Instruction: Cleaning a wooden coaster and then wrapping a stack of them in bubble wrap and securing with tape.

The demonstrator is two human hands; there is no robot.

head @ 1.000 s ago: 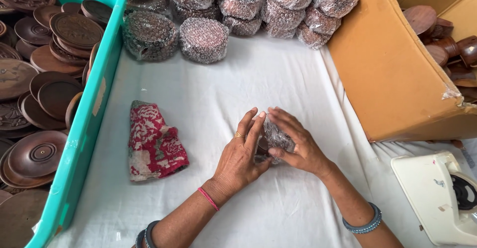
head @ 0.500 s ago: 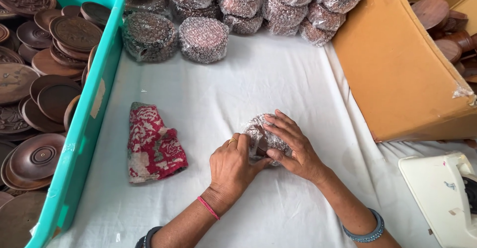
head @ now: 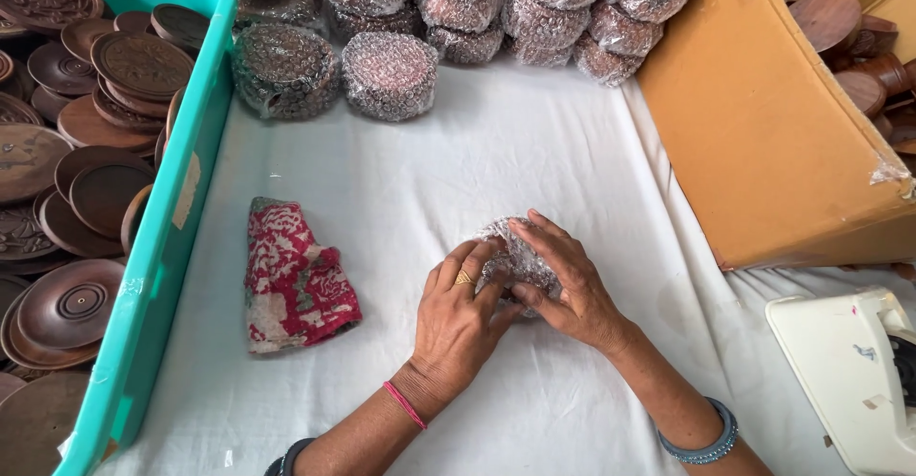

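Both my hands press on one small bundle wrapped in bubble wrap (head: 512, 252) that lies on the white cloth (head: 448, 171). My left hand (head: 460, 328), with a ring and a pink wrist thread, covers its near left side. My right hand (head: 565, 285), with a blue bangle on the wrist, lies over its right side, fingers spread across the top. Most of the bundle is hidden beneath my fingers. A folded red and white patterned rag (head: 291, 276) lies to the left of my hands.
A teal plastic crate (head: 172, 218) at the left holds several brown wooden plates (head: 105, 185). Several bubble-wrapped round bundles (head: 389, 73) are stacked along the far edge. A cardboard box (head: 763, 142) with wooden pieces stands at the right. A white device (head: 849, 376) sits at bottom right.
The bundle was held up between my hands a second ago; now it rests on the cloth with both hands pressed flat over it.
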